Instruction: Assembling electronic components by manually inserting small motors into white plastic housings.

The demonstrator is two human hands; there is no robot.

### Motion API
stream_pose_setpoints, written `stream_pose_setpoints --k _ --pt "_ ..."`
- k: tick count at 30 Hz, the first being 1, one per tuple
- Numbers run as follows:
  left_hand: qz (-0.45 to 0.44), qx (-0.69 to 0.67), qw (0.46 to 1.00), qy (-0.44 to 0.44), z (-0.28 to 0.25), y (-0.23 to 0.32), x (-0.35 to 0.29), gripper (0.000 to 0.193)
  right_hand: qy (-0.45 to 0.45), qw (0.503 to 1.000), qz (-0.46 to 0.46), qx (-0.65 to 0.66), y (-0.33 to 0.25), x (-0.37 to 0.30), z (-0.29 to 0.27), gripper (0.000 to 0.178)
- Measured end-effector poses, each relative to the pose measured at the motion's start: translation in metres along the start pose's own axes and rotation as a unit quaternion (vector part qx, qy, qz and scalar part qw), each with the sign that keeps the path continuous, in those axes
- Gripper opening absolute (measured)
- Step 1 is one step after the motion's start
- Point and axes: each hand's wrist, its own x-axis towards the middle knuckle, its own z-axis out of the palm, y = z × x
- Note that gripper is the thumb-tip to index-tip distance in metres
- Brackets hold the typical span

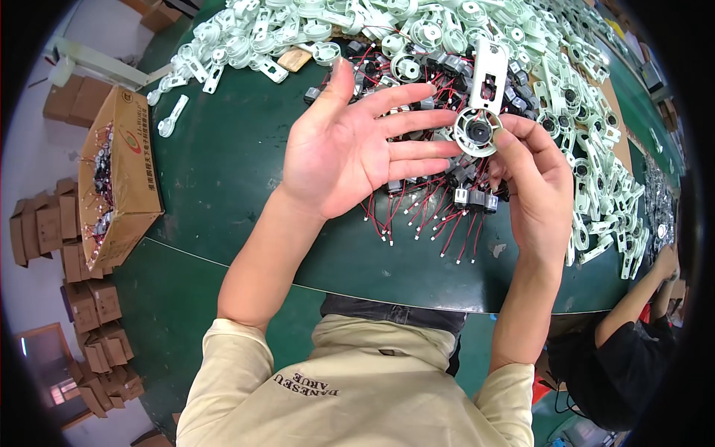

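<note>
My left hand [357,141] is spread flat, palm up, fingers pointing right with nothing in the palm. Its fingertips come up to the ring end of a pale green plastic housing [489,71]. Between thumb and fingers, my right hand [536,171] pinches that ring, which has a dark round part in its middle. The housing stands upright, its slotted handle pointing away from me. Behind and below both hands lies a heap of small dark motors [465,195] with red and black wires ending in white plugs.
Pale green housings [428,33] are piled along the table's far side and down the right. An open cardboard box [130,171] holding wired motors stands at the left. Stacked cartons [48,227] line the left wall. A co-worker in black [618,365] sits at the right.
</note>
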Motion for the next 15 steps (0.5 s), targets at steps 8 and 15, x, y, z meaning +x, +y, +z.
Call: stream_pose_setpoints --k 8,15 --pt "0.092 0.323 0.937 0.096 0.007 -0.026 0.001 0.033 -0.077 0.997 0.010 -0.002 -0.002 -0.006 0.011 0.019" --pt "0.126 0.322 0.934 0.087 0.008 -0.030 0.002 0.027 -0.101 0.995 -0.024 -0.001 0.006 -0.007 0.014 0.018"
